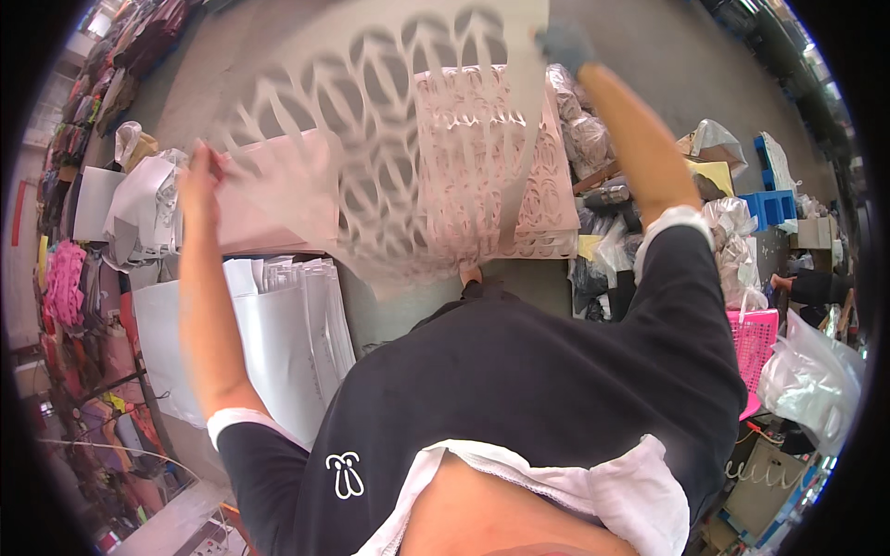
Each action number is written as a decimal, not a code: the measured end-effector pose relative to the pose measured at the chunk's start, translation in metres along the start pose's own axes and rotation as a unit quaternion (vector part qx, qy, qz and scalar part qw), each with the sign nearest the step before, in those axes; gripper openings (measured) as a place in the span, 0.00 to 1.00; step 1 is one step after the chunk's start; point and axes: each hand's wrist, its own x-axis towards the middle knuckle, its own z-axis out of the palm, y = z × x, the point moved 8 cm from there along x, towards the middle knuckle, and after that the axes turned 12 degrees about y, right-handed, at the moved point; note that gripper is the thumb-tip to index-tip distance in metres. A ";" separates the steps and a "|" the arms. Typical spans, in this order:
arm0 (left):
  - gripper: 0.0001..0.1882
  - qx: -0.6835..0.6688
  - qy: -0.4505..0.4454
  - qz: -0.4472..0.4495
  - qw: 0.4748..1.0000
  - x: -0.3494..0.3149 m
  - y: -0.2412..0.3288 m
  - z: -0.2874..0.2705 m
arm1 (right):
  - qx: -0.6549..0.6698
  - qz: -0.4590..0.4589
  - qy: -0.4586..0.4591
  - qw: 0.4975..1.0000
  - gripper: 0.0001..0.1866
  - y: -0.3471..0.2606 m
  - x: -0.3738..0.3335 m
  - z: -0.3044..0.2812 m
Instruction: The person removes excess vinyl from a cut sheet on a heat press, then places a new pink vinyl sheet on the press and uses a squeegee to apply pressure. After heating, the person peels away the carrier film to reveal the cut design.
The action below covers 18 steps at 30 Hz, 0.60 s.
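Observation:
A thin whitish sheet (377, 179) with rows of oval cut-outs hangs stretched between my raised hands, smeared by motion. At its upper right corner, my right hand (564, 46), in a grey glove, is closed on the edge. My bare left hand (201, 171) pinches the sheet's left side, lower down and blurred. Beneath it, a pink stack of similar cut-out sheets (552, 199) lies at the right of the table. To its left are plain pink sheets (278, 218), partly covered by the sheet in my hands.
Large white sheets (278, 324) stand below the table's left side. Clear plastic bags (584, 134) line the right side, with a blue crate (765, 211) beyond. A pink basket (753, 347) sits near my right elbow. Packed shelves (69, 185) run along the far left.

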 end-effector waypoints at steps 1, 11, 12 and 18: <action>0.12 0.048 -0.002 0.036 0.998 0.018 0.034 0.018 | -0.044 0.031 0.045 0.998 0.19 -0.003 0.029 -0.032; 0.10 -0.148 -0.136 0.212 0.956 -0.027 0.114 0.143 | 0.307 -0.035 0.279 0.909 0.08 0.037 0.022 -0.281; 0.10 -0.109 -0.169 0.210 0.957 -0.050 0.077 0.151 | 0.316 -0.001 0.271 0.909 0.12 0.081 0.009 -0.281; 0.33 0.487 -0.397 0.349 0.696 -0.206 -0.171 0.176 | 0.093 0.204 0.230 0.947 0.14 0.346 -0.214 -0.165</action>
